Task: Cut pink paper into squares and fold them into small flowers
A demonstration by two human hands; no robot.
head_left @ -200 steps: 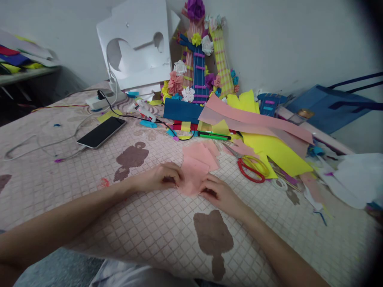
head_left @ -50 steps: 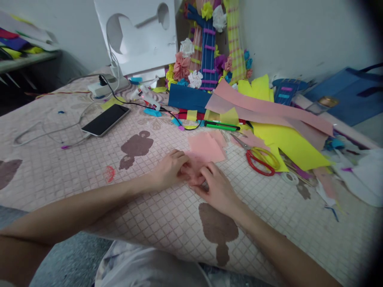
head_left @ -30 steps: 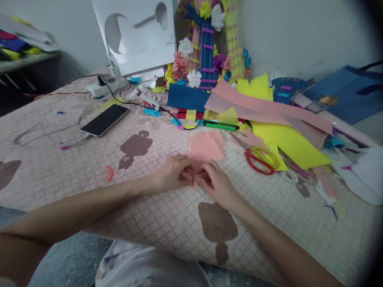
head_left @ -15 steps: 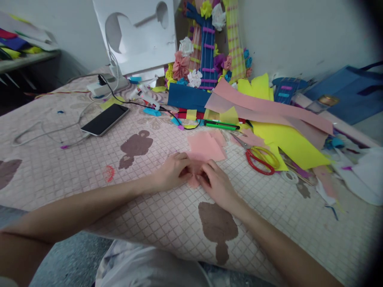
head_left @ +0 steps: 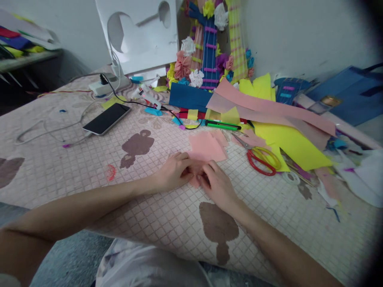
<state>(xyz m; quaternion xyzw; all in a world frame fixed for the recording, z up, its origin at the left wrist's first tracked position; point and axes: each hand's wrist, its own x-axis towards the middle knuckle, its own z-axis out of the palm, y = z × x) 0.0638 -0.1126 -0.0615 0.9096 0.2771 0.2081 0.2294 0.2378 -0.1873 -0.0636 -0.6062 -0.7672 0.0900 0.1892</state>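
Between my two hands is a small piece of pink crepe paper [head_left: 195,181], partly hidden by the fingers. My left hand [head_left: 174,172] is closed, pinching its left side. My right hand [head_left: 218,183] pinches the right side, its thumb and fingertips bent over the paper. Both hands sit low over the patterned tablecloth. Just beyond the fingertips lie several flat pink paper squares [head_left: 208,145], overlapping. Scissors [head_left: 261,159] with red and yellow handles lie to the right of the squares, and a green cutter [head_left: 223,125] rests behind them.
A phone [head_left: 107,118] on a white cable lies at the left, near a white glue gun [head_left: 148,97] and a power strip [head_left: 104,85]. Pink strips [head_left: 269,103] and yellow paper [head_left: 293,143] spread at the right. Decorated paper guitars [head_left: 209,56] and a white cut-out board [head_left: 140,40] stand behind.
The view has shifted slightly. Both hands stay in nearly the same place on the pink crepe paper, with small finger movements; the bit showing below the fingers looks slightly different.
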